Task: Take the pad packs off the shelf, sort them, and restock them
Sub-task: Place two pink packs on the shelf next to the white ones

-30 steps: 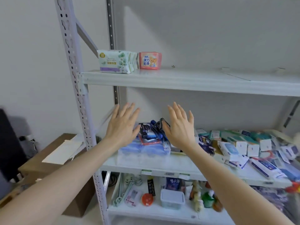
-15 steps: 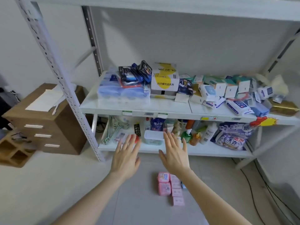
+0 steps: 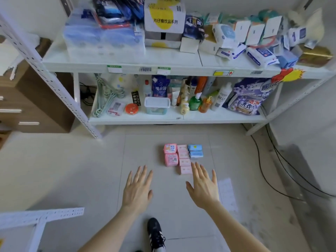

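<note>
- Our left hand (image 3: 138,188) and right hand (image 3: 201,186) hover flat, fingers spread, holding nothing.
- The pad packs (image 3: 182,157) sit on the floor (image 3: 91,179) just beyond the right hand, columns running near to far; the left hand is farther off.

Left hand (image 3: 137,190): palm down, back facing the camera, reaching forward, holding nothing.
Left fingers (image 3: 140,174): straight and close together; thumb tucked along the inner side.
Right hand (image 3: 203,189): palm down, level with the left hand and apart from it, holding nothing.
Right fingers (image 3: 198,170): straight, slightly fanned, little finger set off; thumb points toward the left hand.
Left forearm (image 3: 109,233): bare, slanting up from the lower edge.
Right forearm (image 3: 238,231): bare, slanting up from the lower right.
</note>
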